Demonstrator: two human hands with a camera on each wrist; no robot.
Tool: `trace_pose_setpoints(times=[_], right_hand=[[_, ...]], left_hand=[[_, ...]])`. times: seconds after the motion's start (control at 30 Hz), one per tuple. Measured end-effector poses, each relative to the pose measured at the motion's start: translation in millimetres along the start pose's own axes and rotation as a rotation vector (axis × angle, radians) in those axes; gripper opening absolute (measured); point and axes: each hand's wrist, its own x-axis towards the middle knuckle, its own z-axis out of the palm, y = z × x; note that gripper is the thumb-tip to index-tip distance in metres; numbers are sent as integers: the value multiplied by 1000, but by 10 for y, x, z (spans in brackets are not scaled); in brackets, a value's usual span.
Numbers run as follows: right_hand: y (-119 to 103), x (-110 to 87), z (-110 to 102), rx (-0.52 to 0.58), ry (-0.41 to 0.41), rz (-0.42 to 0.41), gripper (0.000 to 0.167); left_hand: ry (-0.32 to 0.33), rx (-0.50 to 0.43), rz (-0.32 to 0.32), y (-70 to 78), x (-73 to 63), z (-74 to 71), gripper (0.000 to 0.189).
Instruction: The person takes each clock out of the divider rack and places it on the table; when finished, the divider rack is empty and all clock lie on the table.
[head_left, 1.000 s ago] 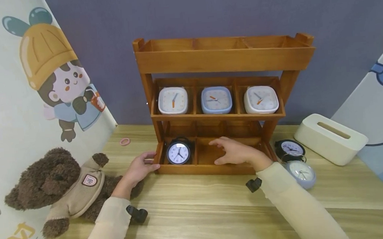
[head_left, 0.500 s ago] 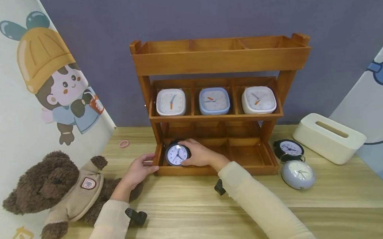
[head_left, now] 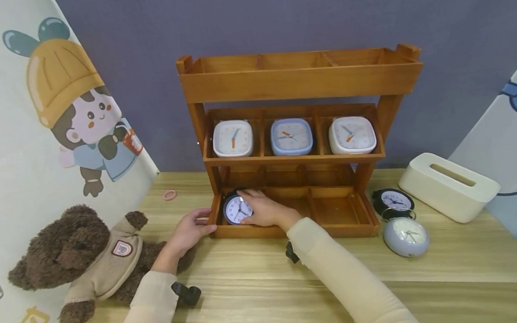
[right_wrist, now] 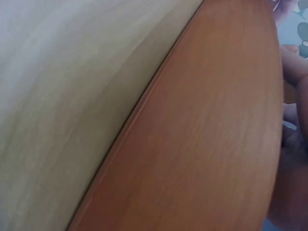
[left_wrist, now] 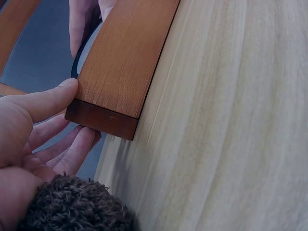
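**Blk clock in rack's btm-tier L bay, R hand on it**

Prob. light, stiff plastic; rim likely a bit slick, front likely scratches or cracks if knocked. Best hold: opp. sides of rim, off the dial. R fingers part-closed on clock's right side, thumb low, others up near top; exact contact hidden, wrist cam mostly shows board. L hand pinches btm L corner of wooden rack: thumb at edge, fingers bent round the end, opening abt the board's width.
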Motion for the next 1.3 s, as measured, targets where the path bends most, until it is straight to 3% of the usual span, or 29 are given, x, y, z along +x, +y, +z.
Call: trace_pose_setpoints(times=[0.27, 0.73, 0.93, 1.3], right_hand=[[111, 0, -48, -12, -43, -63, 91], [181, 28, 24, -56, 79, -153, 95], [216, 40, 22, -41, 141, -138, 96], [273, -198, -341, 84, 220, -109, 94]], left_hand=[[4, -1, 11, -5, 7, 14, 55], [2, -20, 12, 17, -21, 13, 54], [2, -29, 17, 13, -21, 11, 55], [-18, -44, 19, 13, -21, -3, 55]])
